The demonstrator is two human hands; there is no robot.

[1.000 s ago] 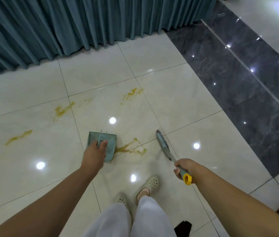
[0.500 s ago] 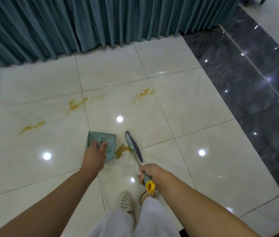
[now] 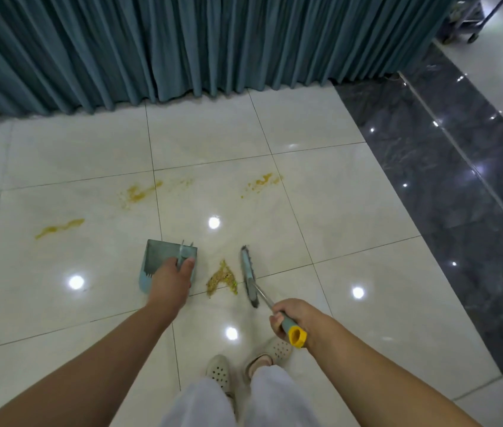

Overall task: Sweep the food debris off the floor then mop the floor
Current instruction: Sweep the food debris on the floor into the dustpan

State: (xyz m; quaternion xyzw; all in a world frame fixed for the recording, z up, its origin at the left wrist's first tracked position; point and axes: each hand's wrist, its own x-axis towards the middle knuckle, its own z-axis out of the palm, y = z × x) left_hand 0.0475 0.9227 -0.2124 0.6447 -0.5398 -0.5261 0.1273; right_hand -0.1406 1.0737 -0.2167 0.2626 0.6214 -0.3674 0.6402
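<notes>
Bare forearms, no sleeves. White trousers (image 3: 274, 399). Cream perforated clogs (image 3: 220, 373), holes on top, one on each foot.

Teal pleated curtain (image 3: 182, 41), cream floor tiles (image 3: 351, 211), yellow-brown debris (image 3: 222, 277), pale blue dustpan (image 3: 159, 257), yellow-tipped brush (image 3: 248, 272).

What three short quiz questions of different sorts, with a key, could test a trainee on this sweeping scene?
1. True or false: the heap of yellow-brown food debris already lies inside the blue-grey plastic dustpan.
2. Which of the hands grips the grey brush with the yellow-capped handle?
A. left hand
B. right hand
3. Fill in: the heap lies between the dustpan and the ____.

Key:
1. False; it lies on the white glossy tiled floor, beside the pan.
2. B
3. brush
</notes>
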